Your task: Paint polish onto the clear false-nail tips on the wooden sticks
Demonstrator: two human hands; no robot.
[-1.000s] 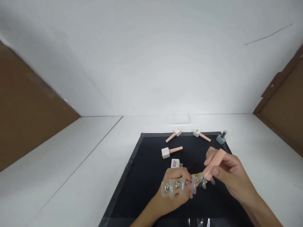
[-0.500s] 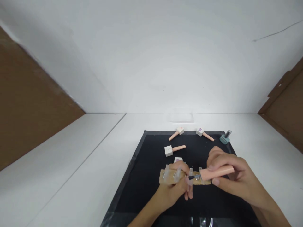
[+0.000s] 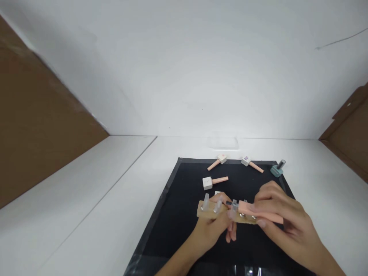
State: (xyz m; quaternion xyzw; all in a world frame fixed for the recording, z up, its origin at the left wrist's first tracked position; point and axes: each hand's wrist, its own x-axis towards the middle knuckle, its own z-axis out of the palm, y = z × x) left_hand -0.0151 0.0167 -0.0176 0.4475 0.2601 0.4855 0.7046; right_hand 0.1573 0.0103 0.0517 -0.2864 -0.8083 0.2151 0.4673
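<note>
My left hand [image 3: 211, 230] is closed around a tan display strip [image 3: 201, 214], raised over the black mat. Several clear false nail tips [image 3: 206, 201] stand up from the strip on small silvery mounts. Between the fingers of my right hand [image 3: 290, 218] is a nail polish brush [image 3: 245, 208] with a peach handle, pointing left. Its dark bristles lie at or just behind the upper part of a nail tip near the middle of the strip; whether they touch, I cannot tell. My left fingers partly hide the strip's middle.
White nail polish bottles with peach caps [image 3: 207, 183] lie on the black mat [image 3: 184, 199]; one is mostly hidden behind my left hand. A teal bottle with a grey cap [image 3: 276, 170] rests at the mat's right edge. A clear tray [image 3: 223, 143] sits behind. Brown panels [image 3: 43, 115] flank the white table.
The brush has swung: its bristles rose from low beside the middle nail tip to its upper part, and the handle's outer end dropped. The strip tilted slightly, and the whole view shifted a little.
</note>
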